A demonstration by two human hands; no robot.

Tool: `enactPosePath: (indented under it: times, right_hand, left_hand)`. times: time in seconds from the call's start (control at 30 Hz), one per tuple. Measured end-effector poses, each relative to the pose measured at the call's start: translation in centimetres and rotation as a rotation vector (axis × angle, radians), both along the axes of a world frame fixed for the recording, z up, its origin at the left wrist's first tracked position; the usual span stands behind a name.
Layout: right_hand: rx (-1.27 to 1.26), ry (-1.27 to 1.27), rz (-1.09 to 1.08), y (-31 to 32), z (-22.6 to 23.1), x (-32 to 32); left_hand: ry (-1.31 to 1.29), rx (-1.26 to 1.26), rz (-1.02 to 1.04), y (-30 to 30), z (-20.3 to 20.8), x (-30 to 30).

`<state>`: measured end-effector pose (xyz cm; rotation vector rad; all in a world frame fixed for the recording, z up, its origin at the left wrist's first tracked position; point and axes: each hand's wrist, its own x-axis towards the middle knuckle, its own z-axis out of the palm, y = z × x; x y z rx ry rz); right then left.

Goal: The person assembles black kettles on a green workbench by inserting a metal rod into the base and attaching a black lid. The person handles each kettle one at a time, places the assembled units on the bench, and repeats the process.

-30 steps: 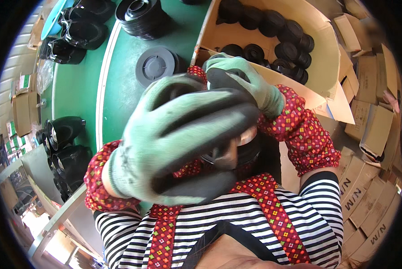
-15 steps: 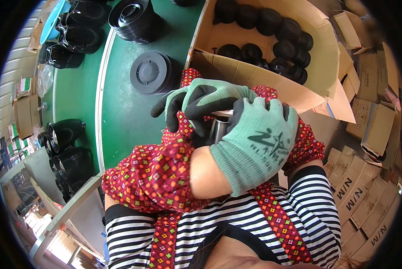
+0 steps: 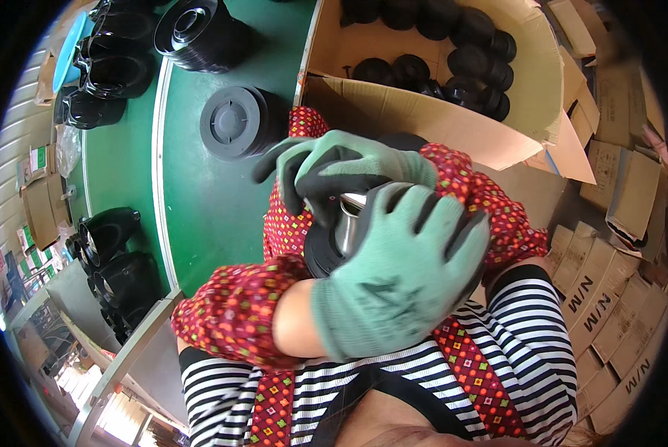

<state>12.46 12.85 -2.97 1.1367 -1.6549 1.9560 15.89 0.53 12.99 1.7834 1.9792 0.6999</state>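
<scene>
A shiny metal cylinder point(image 3: 347, 226) stands over my lap, with a black ring-shaped part point(image 3: 319, 249) around its lower end. My left hand point(image 3: 401, 279), in a green knit glove with a dark palm, reaches across from the lower left and curls round the cylinder's near right side; motion smears it slightly. Farther off, my right hand point(image 3: 349, 167), gloved alike, comes in from the right. Its fingers bend over the cylinder's top, and one finger sticks out leftward. Both palms and most fingertip contacts are hidden.
On the green table point(image 3: 192, 194) lie a round black lid-like part point(image 3: 233, 121) and a stack of black rings point(image 3: 200, 33). An open cardboard box point(image 3: 423, 123) holding several black parts stands ahead right. Glossy black housings point(image 3: 118, 74) line the left; cartons point(image 3: 595, 305) are piled right.
My left hand has moved nearer to me and turned, baring more of the metal cylinder and the black ring part. My right hand stays bent over the top. The whole view has shifted slightly.
</scene>
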Motion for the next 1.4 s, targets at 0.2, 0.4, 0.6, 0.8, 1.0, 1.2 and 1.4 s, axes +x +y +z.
enactPosePath:
  times: [0.2, 0.4, 0.6, 0.8, 1.0, 1.2, 1.4]
  right_hand:
    - [-0.058, -0.143, 0.148, -0.8, 0.4, 0.0]
    - [0.285, -0.007, -0.470, -0.9, 0.4, 2.5]
    - [0.444, -0.301, -0.476, 0.9, 3.0, 4.4]
    - [-0.021, -0.050, -0.116, -1.7, -1.2, 1.2]
    - [-0.120, -0.122, 0.119, -1.8, -1.3, -0.6]
    - [-0.116, -0.136, -0.004, -3.5, -1.9, 0.9]
    - [0.322, 0.079, -0.616, -0.9, 1.4, 5.0]
  left_hand:
    - [0.141, -0.102, 0.044, 1.2, 0.0, 0.1]
    - [-0.418, 0.259, -0.281, -3.7, -1.1, -5.7]
    - [-0.697, 0.459, -0.261, -5.6, -3.9, -6.4]
    - [-0.053, 0.061, 0.038, 0.0, 0.4, -0.5]
    - [0.217, -0.191, 0.014, 2.1, -0.3, 0.4]
    - [-0.091, 0.067, -0.084, -0.7, -0.6, -0.9]
    - [-0.501, 0.358, -0.315, -4.0, -2.4, -4.6]
